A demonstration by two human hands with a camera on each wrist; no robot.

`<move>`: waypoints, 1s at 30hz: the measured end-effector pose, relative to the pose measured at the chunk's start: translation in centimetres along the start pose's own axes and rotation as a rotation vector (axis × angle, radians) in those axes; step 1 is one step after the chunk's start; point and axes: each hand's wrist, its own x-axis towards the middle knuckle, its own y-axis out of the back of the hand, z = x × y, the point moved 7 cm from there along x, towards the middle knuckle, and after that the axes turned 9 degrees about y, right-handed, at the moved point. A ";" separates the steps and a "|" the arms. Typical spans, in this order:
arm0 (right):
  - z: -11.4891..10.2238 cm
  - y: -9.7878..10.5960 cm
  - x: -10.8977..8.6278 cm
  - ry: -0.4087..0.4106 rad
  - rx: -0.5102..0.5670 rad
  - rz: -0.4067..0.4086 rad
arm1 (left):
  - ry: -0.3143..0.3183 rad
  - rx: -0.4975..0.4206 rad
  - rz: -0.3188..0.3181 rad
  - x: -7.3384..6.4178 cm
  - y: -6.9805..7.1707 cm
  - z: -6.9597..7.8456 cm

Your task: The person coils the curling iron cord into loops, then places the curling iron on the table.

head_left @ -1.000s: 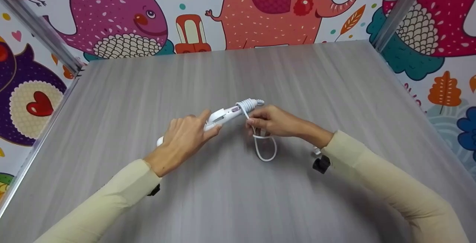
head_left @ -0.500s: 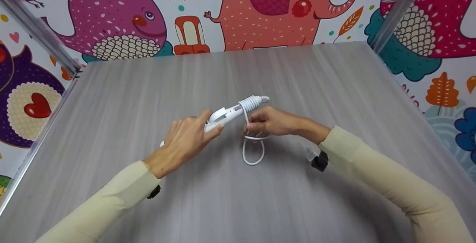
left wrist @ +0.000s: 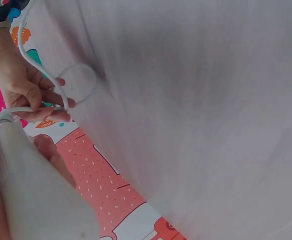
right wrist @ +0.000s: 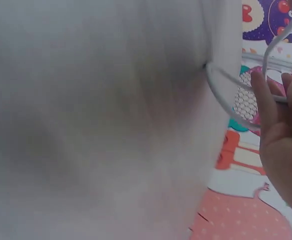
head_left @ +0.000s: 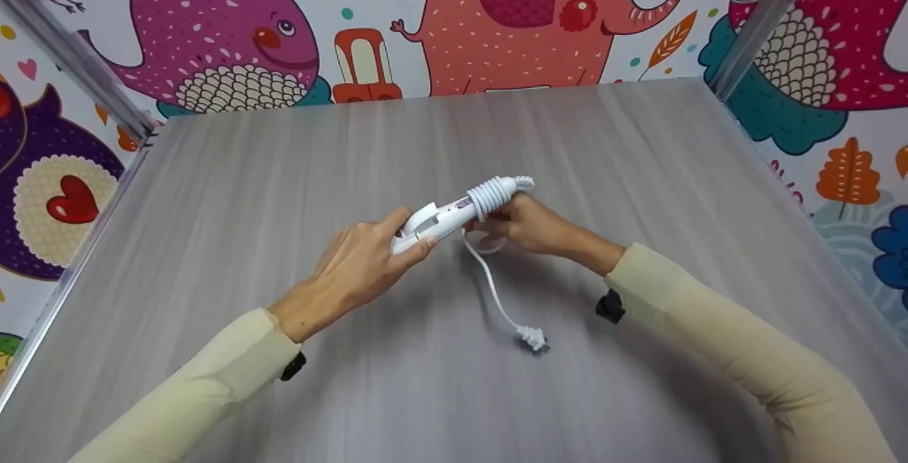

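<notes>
My left hand (head_left: pixel 362 254) grips a white curling iron (head_left: pixel 448 219), its corded end tilted up to the right. Several turns of white cord (head_left: pixel 489 198) are wrapped round the handle near that end. At the wrapped end, partly behind it, my right hand (head_left: pixel 535 225) holds the loose cord. The right wrist view shows a loop of this cord (right wrist: pixel 223 102) running between the fingers of the right hand (right wrist: pixel 285 135). A free length hangs toward the front, ending in a white plug (head_left: pixel 532 337). The iron's body (left wrist: pixel 41 185) fills the lower left of the left wrist view.
Below the hands lies a grey wood-grain table (head_left: pixel 319 158). Printed cartoon walls (head_left: pixel 525 23) enclose its back and sides, with metal posts (head_left: pixel 766 16) at the far corners. A black wrist device (head_left: pixel 610 305) sits under the right sleeve.
The curling iron has shifted up and right with the left hand. My right hand has moved in behind the wrapped end; the hanging loop has gone, and the plug end now dangles in front.
</notes>
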 end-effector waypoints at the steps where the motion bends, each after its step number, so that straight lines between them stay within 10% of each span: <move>1: -0.2 0.4 0.0 0.009 -0.044 0.012 | -0.002 -0.005 -0.001 0.0 0.0 0.0; 8: -1.4 2.7 0.2 0.096 -0.448 0.049 | -0.039 -0.040 -0.013 -0.1 0.3 0.5; 17: -0.4 3.8 0.7 0.235 -0.485 -0.058 | -0.103 -0.026 -0.072 -0.6 -0.3 1.0; 25: 2.2 7.1 0.7 0.011 -0.526 0.115 | -0.145 0.011 -0.135 -0.6 -1.3 1.7; 30: 3.1 7.2 0.2 -0.057 -0.565 0.055 | -0.143 0.000 -0.155 -0.4 -1.6 1.5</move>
